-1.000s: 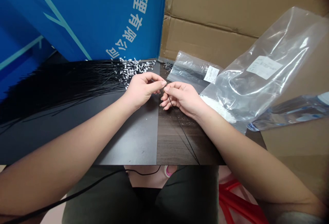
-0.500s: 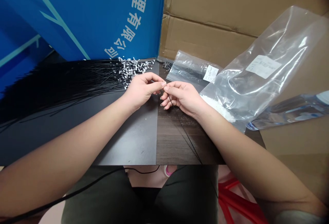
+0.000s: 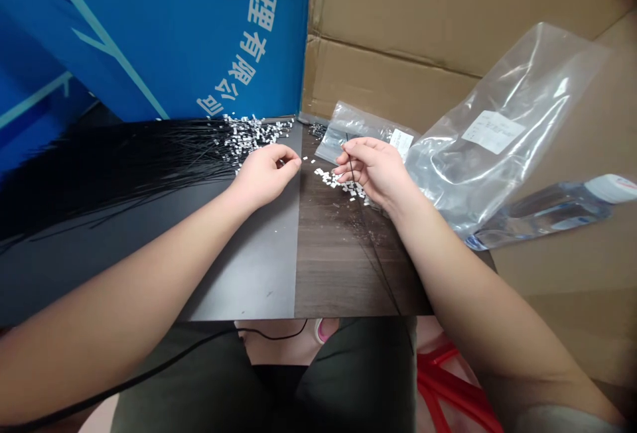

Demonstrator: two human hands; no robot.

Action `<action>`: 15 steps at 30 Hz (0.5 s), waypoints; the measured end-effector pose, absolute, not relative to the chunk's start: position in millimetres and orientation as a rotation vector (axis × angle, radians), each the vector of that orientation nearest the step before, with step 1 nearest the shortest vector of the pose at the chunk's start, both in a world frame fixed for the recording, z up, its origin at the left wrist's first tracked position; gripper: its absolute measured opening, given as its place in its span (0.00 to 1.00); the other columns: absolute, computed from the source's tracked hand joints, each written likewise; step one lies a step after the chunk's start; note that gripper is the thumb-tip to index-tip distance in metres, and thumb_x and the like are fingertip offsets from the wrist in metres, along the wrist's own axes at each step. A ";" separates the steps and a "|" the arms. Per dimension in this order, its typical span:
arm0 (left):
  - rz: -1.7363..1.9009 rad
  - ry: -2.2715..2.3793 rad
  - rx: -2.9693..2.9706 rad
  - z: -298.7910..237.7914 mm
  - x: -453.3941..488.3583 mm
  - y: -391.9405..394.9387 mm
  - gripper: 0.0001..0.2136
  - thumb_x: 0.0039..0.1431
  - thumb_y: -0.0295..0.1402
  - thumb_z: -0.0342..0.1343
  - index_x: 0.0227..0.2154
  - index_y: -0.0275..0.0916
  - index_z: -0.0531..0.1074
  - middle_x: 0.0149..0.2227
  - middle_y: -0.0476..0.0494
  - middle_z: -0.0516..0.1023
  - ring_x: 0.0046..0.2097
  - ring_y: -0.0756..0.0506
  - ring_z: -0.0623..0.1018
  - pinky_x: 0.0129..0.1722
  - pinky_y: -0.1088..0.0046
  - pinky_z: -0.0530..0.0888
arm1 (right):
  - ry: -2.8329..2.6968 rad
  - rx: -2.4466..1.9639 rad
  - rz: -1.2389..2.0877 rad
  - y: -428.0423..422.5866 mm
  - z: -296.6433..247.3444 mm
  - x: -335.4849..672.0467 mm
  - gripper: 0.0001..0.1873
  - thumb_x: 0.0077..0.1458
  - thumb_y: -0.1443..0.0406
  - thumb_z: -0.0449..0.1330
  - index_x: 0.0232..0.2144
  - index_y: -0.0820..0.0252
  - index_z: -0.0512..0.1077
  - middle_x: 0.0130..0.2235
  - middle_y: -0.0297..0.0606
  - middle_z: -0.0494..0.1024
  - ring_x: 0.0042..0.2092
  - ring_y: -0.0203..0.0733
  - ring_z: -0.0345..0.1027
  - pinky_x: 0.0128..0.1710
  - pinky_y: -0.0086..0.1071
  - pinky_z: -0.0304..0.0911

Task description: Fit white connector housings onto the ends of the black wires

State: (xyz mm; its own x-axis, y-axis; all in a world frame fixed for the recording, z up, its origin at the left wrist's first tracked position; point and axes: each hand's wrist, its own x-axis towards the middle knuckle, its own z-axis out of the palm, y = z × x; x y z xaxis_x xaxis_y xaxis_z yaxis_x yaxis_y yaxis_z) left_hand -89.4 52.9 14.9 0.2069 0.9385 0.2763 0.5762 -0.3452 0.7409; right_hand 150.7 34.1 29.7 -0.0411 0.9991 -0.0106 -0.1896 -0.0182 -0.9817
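Left hand (image 3: pixel 269 171): kept fingers nearly closed; couldn't tell if empty.
Right hand (image 3: pixel 375 169): drew away, alone pinching black strand (image 3: pixel 374 247).

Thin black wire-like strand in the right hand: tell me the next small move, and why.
Perhaps bring the left hand to one small white rectangular piece: loose ones lie by its fingertips, while the right hand pinches the strand, upper end protruding.

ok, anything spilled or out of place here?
Loose white pieces lie scattered on the brown tabletop by the right hand, a couple nearer the left hand; possibly spilled. The clear bottle lies on its side, capped; no leak visible.
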 end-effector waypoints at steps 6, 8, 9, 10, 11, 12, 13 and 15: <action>0.654 1.535 2.425 20.3 -70.7 79.7 0.13 0.67 0.35 0.56 0.41 0.41 0.87 0.49 0.36 0.85 0.50 0.34 0.81 0.53 0.57 0.73 | -1.028 -1.043 1.318 38.6 23.1 149.1 0.07 0.62 0.64 0.67 0.34 0.59 0.74 0.30 0.36 0.80 0.29 0.38 0.80 0.27 0.31 0.75; 0.564 1.567 2.543 20.1 -59.3 85.6 0.14 0.68 0.34 0.55 0.41 0.43 0.88 0.50 0.37 0.85 0.51 0.33 0.80 0.55 0.54 0.71 | -1.029 -1.025 1.312 39.1 22.4 148.3 0.08 0.61 0.63 0.68 0.35 0.59 0.74 0.30 0.36 0.80 0.29 0.38 0.80 0.26 0.30 0.74; 0.516 1.592 2.581 19.0 -54.2 87.1 0.14 0.68 0.35 0.55 0.41 0.43 0.88 0.50 0.36 0.84 0.52 0.33 0.79 0.55 0.52 0.70 | -1.029 -1.016 1.307 39.3 22.4 148.1 0.08 0.60 0.63 0.69 0.35 0.59 0.73 0.30 0.36 0.80 0.29 0.38 0.79 0.26 0.30 0.74; 0.487 1.620 2.604 17.3 -49.8 87.8 0.15 0.69 0.36 0.55 0.42 0.43 0.88 0.51 0.35 0.84 0.52 0.32 0.78 0.55 0.51 0.70 | -1.027 -1.007 1.303 39.5 22.6 148.1 0.08 0.60 0.63 0.69 0.35 0.59 0.73 0.30 0.35 0.80 0.29 0.37 0.79 0.25 0.30 0.73; 0.470 1.642 2.619 15.1 -46.5 87.9 0.15 0.70 0.37 0.55 0.42 0.42 0.88 0.51 0.34 0.84 0.52 0.31 0.78 0.55 0.50 0.69 | -1.025 -1.000 1.301 39.7 22.9 148.1 0.08 0.61 0.64 0.69 0.34 0.59 0.73 0.29 0.35 0.80 0.28 0.37 0.79 0.25 0.30 0.73; 0.471 1.661 2.628 12.6 -44.3 87.7 0.16 0.70 0.38 0.54 0.42 0.42 0.88 0.51 0.34 0.84 0.53 0.30 0.77 0.54 0.49 0.69 | -1.022 -0.994 1.300 39.9 23.2 148.2 0.08 0.61 0.64 0.68 0.34 0.59 0.72 0.29 0.35 0.80 0.28 0.37 0.79 0.25 0.30 0.73; 0.491 1.673 2.635 9.9 -43.1 87.5 0.16 0.71 0.38 0.54 0.42 0.42 0.88 0.51 0.34 0.84 0.53 0.31 0.77 0.54 0.49 0.68 | -1.023 -0.987 1.301 40.0 23.5 148.3 0.07 0.62 0.65 0.67 0.34 0.58 0.72 0.29 0.35 0.80 0.28 0.37 0.78 0.25 0.30 0.73; 0.551 1.678 2.646 5.0 -43.1 87.8 0.15 0.71 0.38 0.54 0.39 0.44 0.88 0.50 0.35 0.84 0.52 0.32 0.76 0.54 0.50 0.67 | -1.037 -0.979 1.301 40.4 23.9 148.3 0.07 0.63 0.65 0.67 0.34 0.58 0.72 0.30 0.34 0.80 0.28 0.36 0.78 0.26 0.30 0.73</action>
State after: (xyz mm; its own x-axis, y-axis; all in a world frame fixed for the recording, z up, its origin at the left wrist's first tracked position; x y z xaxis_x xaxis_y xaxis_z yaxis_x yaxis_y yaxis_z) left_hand -43.1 87.8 5.0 0.3839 0.8703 0.3087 0.8839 -0.4430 0.1497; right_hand 148.3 40.4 23.9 -0.0045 0.9992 0.0407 -0.2627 0.0380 -0.9641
